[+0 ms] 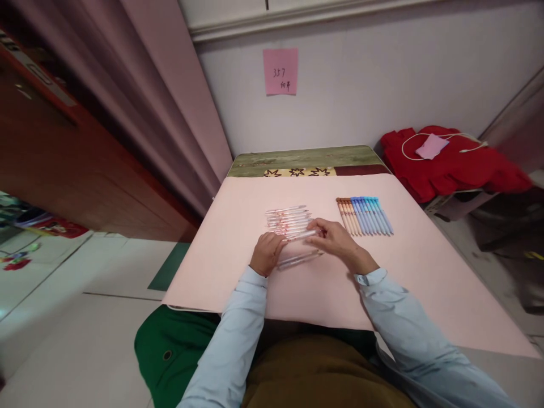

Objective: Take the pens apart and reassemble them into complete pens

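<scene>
My left hand (267, 253) and my right hand (335, 239) are both closed on one clear pen (302, 233), each at one end, just above the pink table cover (238, 238). A pile of several clear pens (289, 218) lies right behind my hands. Two clear pens (300, 259) rest on the cover below my hands. To the right lies a neat row of orange and blue pens (364, 215).
A pink sticky note (280, 71) hangs on the wall ahead. Red cloth (454, 161) with a white cable lies on a box at the right. A curtain (170, 113) and a wooden cabinet (63, 158) stand to the left.
</scene>
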Available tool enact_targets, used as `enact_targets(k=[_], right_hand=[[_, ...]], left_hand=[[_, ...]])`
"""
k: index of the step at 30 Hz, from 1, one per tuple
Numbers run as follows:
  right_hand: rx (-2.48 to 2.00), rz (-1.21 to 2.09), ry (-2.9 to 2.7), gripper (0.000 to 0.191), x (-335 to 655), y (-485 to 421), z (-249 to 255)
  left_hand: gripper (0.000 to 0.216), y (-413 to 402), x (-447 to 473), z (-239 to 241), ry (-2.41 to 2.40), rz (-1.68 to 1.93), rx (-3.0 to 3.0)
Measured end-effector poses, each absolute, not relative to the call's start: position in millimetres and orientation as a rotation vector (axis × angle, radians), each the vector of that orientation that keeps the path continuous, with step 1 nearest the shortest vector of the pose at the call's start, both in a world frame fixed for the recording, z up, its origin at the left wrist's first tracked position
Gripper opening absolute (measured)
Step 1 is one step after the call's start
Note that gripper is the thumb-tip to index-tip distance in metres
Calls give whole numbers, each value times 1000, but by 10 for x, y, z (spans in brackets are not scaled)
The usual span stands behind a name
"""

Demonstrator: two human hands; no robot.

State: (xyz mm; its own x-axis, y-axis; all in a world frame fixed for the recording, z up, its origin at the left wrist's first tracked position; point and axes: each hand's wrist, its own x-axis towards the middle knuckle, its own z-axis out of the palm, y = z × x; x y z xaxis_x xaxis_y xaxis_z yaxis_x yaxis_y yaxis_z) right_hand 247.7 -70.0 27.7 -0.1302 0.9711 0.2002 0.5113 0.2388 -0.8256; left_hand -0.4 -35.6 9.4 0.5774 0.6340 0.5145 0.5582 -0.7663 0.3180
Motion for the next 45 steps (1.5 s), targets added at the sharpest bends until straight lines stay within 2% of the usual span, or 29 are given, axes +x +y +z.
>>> enact_targets(k=[4, 11, 16, 19, 21, 24, 26, 29, 32, 34, 37, 39, 45], right_hand=[[-1416, 836, -1818, 45, 2465, -711, 321], [-1389, 920, -1717, 50, 2492, -706, 332], [-1264, 935, -1651, 34, 2494, -680, 283], [-1267, 881, -1657, 46, 2515, -669, 270], [-1341, 874, -1712, 34, 2530, -668, 259], [-1383, 881, -1752, 35, 2534, -669, 235], [-1334, 879, -1718, 29, 2528, -666, 221], [-1296, 864, -1679, 41, 2527, -660, 218], [-1363, 883, -1735, 30, 2538, -657, 222], [-1364, 902, -1761, 33, 2540, -655, 220], [-1275, 893, -1703, 27, 2532, -652, 211], [-1264, 884, -1681, 35, 2532, -654, 207], [-1366, 868, -1773, 27, 2558, -655, 189]], left_hand=[[28, -348, -9, 100, 974, 940, 2657], [27, -333, -11, 81, 964, 937, 2645], [26, -329, -11, 87, 954, 941, 2662], [28, -336, -8, 95, 972, 904, 2665], [29, -340, -6, 98, 986, 887, 2660], [29, -342, -9, 95, 994, 889, 2651], [28, -339, -13, 94, 992, 906, 2644], [27, -336, -17, 95, 981, 914, 2645], [27, -335, -14, 100, 976, 905, 2655], [27, -336, -13, 101, 974, 900, 2656], [28, -336, -12, 99, 983, 894, 2650], [28, -337, -11, 98, 990, 894, 2647], [28, -334, -8, 95, 975, 905, 2674]])
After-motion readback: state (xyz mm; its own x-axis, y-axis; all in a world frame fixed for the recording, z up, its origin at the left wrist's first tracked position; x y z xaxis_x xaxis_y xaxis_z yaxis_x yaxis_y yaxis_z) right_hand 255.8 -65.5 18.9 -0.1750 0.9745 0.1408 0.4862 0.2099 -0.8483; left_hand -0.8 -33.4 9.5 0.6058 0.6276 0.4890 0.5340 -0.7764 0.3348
